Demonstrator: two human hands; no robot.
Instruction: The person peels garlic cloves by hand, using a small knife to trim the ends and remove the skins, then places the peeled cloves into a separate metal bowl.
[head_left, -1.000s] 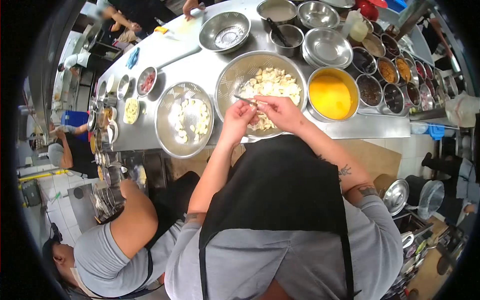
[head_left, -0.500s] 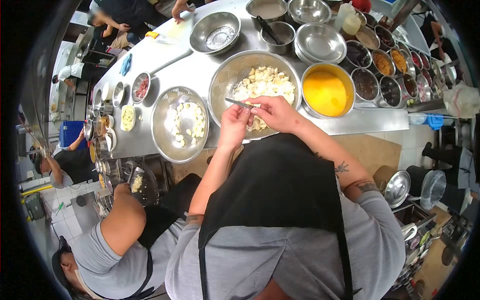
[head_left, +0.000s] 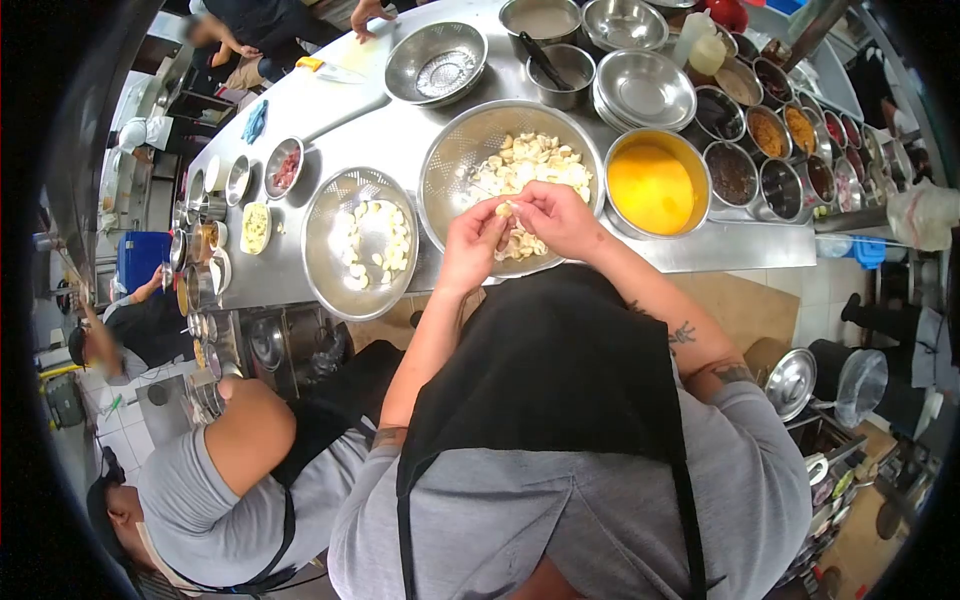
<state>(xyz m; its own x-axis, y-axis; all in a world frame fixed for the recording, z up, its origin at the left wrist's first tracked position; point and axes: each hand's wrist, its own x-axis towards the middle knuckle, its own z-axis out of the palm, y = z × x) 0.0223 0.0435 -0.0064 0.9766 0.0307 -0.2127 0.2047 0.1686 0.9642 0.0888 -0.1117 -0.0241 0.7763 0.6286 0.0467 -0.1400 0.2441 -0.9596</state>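
Note:
My hands meet over a large perforated steel colander (head_left: 436,165) heaped with pale garlic cloves (head_left: 535,165). Between the fingertips of my left hand (head_left: 476,240) is a small pale garlic clove (head_left: 503,209), pinched. My right hand (head_left: 556,222) is closed at the same clove, its fingers around a small knife (head_left: 482,188); only a thin sliver of the blade shows, and the handle is hidden. To the left stands a second colander (head_left: 322,265) with fewer, smoother cloves (head_left: 385,235) lying in it.
A pot of yellow liquid (head_left: 655,185) stands close on my right, with stacked steel bowls (head_left: 645,90) behind it. Several ingredient tins (head_left: 735,172) crowd the right. A knife with an orange handle (head_left: 311,64) lies on a white board. A co-worker (head_left: 220,480) is close on my left.
The knife blade, plainly visible across my fingers before, now shows only as a thin sliver. My hands stay over the colander. The co-worker's arm and the pan at the left have shifted.

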